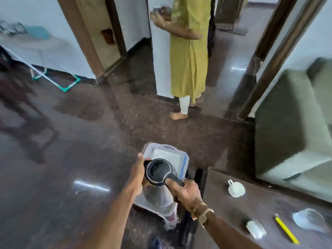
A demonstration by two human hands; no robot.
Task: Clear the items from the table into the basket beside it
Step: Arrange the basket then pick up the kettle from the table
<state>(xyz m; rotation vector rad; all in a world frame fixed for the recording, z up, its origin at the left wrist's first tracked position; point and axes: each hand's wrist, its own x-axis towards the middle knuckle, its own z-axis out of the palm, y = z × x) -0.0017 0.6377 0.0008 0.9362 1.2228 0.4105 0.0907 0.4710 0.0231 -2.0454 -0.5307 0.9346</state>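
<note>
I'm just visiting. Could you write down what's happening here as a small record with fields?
Held: kettle, above the basket
Grip: right hand grips the handle; left hand holds the side
Basket: white, on the floor beside the table
On the table: white cup, yellow pencil, blurred clear item, blurred pale item
Background: standing person

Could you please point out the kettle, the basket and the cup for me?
kettle [158, 169], head view, on its black lid.
basket [150, 150], head view, on its perforated wall.
cup [236, 189], head view, on its white body.
</note>
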